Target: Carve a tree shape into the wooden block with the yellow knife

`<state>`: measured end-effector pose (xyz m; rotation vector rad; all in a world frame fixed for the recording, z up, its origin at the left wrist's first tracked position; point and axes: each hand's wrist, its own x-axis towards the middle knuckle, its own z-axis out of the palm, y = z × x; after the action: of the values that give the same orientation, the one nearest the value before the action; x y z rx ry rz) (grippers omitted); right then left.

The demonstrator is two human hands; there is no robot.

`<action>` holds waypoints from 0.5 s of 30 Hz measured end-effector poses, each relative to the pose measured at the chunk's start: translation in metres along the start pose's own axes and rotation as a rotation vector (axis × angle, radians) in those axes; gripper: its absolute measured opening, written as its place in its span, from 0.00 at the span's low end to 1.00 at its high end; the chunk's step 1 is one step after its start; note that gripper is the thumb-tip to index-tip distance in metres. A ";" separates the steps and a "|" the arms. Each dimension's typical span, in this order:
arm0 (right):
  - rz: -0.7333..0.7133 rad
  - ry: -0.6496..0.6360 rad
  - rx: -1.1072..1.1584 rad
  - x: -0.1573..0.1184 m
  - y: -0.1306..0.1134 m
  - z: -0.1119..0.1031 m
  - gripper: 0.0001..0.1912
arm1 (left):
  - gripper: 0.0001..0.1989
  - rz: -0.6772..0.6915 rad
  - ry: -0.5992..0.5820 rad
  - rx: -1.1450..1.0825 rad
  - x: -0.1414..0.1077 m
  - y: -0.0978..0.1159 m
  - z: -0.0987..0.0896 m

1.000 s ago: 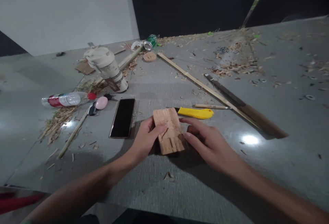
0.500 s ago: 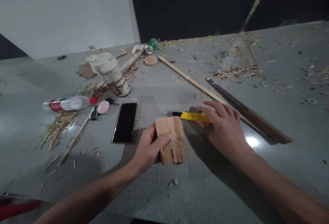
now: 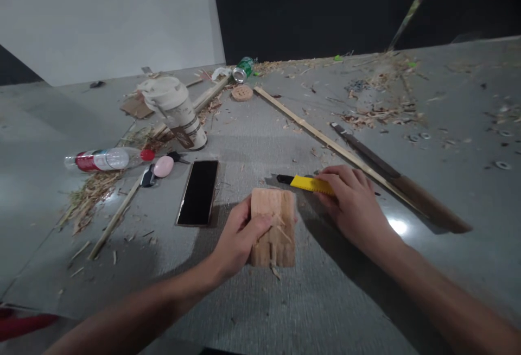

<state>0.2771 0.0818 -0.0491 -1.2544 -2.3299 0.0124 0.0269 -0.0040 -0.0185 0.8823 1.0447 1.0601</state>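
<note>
A pale wooden block [image 3: 277, 219] with rough cuts along its near edge lies on the grey floor. My left hand [image 3: 238, 235] grips its left side, thumb on top. My right hand [image 3: 354, 203] is closed over the handle end of a yellow utility knife [image 3: 307, 183] that lies on the floor just behind the block; its black tip points left.
A black phone [image 3: 198, 192] lies left of the block. Further left are a pink oval object [image 3: 163, 166], a plastic bottle [image 3: 108, 158] and a tipped cup [image 3: 179, 109]. A long wooden strip [image 3: 325, 139], a dark blade with wooden handle [image 3: 401, 181], a green can [image 3: 243, 69] and shavings lie behind.
My right hand left the block, reached back to the yellow knife and closed on it. My left hand turned the block a little and kept hold of it.
</note>
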 end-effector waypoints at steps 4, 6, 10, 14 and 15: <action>0.068 0.025 0.055 0.000 -0.006 -0.005 0.13 | 0.22 -0.047 -0.006 -0.071 -0.002 0.004 0.004; 0.096 0.039 0.118 0.000 -0.012 -0.010 0.14 | 0.25 -0.083 -0.031 -0.122 -0.002 0.004 0.005; 0.092 -0.014 0.221 -0.003 -0.029 -0.023 0.14 | 0.32 -0.135 -0.072 -0.213 -0.004 0.001 0.002; 0.014 -0.063 0.271 -0.006 -0.043 -0.032 0.09 | 0.33 -0.153 -0.113 -0.208 -0.008 0.000 0.000; -0.022 -0.073 0.265 -0.007 -0.045 -0.034 0.09 | 0.33 -0.147 -0.114 -0.197 -0.009 0.001 0.001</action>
<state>0.2594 0.0434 -0.0118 -1.1130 -2.3114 0.3530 0.0266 -0.0123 -0.0156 0.6883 0.8796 0.9600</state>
